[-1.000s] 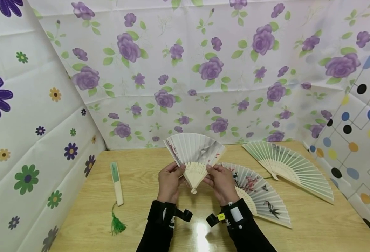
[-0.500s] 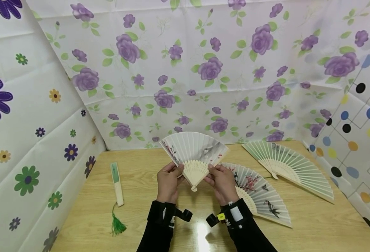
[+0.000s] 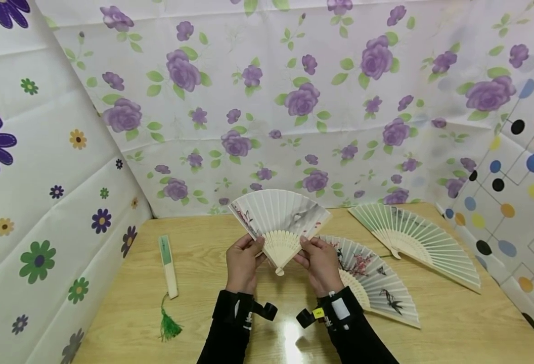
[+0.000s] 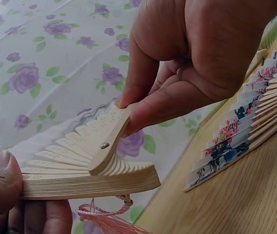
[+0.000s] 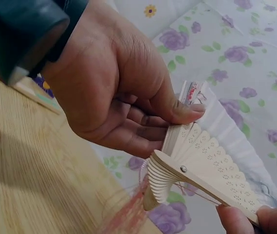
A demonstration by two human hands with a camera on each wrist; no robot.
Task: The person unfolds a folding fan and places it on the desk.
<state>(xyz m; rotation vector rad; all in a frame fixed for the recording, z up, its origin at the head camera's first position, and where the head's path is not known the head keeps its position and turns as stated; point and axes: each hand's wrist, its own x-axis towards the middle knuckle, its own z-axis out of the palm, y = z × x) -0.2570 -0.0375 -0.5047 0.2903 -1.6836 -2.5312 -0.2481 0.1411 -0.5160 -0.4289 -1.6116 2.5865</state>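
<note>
A white paper folding fan point(image 3: 279, 212) with pale bamboo ribs is partly spread above the table, its pivot toward me. My left hand point(image 3: 242, 263) pinches its left end ribs between thumb and fingers. On the opposite side, my right hand point(image 3: 321, 264) pinches the right guard stick. Grey brushwork, a blossom branch and red petals decorate the paper. In the left wrist view a metal rivet point(image 4: 104, 145) joins the ribs, and a pink tassel point(image 4: 106, 219) hangs below. The right wrist view shows the stacked ribs point(image 5: 160, 180) near the pivot.
A spread blossom-and-bird fan point(image 3: 381, 283) lies beside my right arm, partly hidden by it. Behind it lies a spread green fan point(image 3: 419, 242). A folded green fan point(image 3: 169, 268) with a green tassel point(image 3: 170, 326) lies at left on the wooden table point(image 3: 126, 323). Patterned cloths point(image 3: 267, 101) surround the table.
The held fan has spread somewhat wider, mostly between the first two moments. My hands have barely moved, still gripping both sides. The other fans lie as before.
</note>
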